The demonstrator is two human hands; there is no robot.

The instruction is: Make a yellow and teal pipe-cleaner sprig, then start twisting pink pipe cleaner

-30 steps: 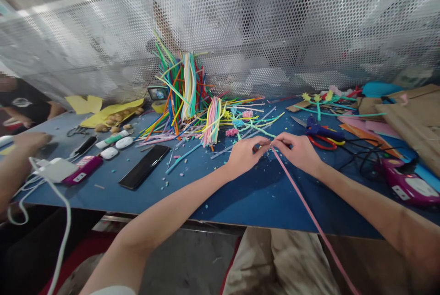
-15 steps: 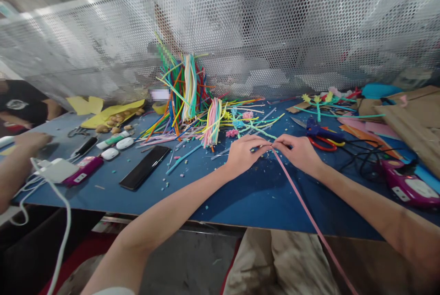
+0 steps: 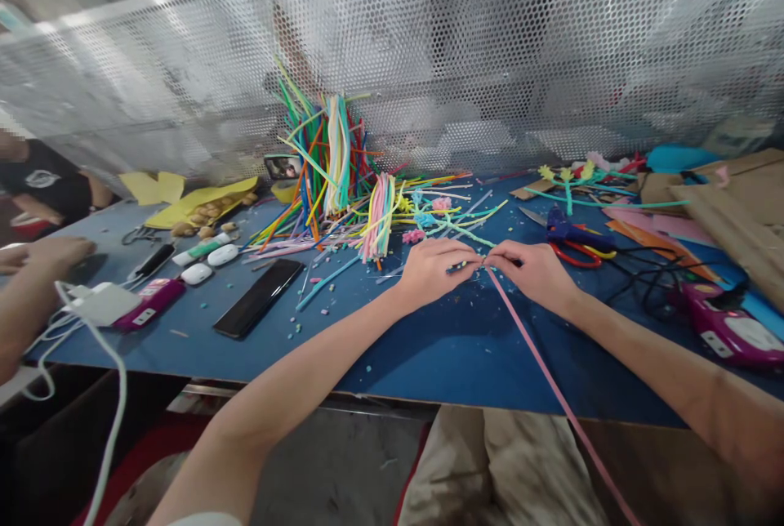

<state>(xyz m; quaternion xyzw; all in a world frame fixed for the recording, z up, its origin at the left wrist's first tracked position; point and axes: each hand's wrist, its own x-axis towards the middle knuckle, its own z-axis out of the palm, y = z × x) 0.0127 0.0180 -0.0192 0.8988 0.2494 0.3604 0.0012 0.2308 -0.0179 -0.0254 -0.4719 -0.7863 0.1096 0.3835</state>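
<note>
My left hand (image 3: 432,269) and my right hand (image 3: 534,271) meet fingertip to fingertip over the blue table (image 3: 429,346). Both pinch the top end of a long pink pipe cleaner (image 3: 539,363), which trails down toward me past the table's front edge. A thin green stem (image 3: 469,238) lies just behind my fingers. Small coloured crumbs are scattered on the table around my hands.
A heap of coloured pipe cleaners (image 3: 334,175) stands behind my left hand. Scissors (image 3: 567,236), black cables and a purple glue gun (image 3: 723,326) lie right. A black phone (image 3: 258,297), earbud cases and a charger lie left, near another person's hand (image 3: 52,252). A perforated metal screen (image 3: 429,60) backs the table.
My two hands have stayed together on the pink pipe cleaner's end, with only small finger shifts. The other person's hand at the left has moved slightly.
</note>
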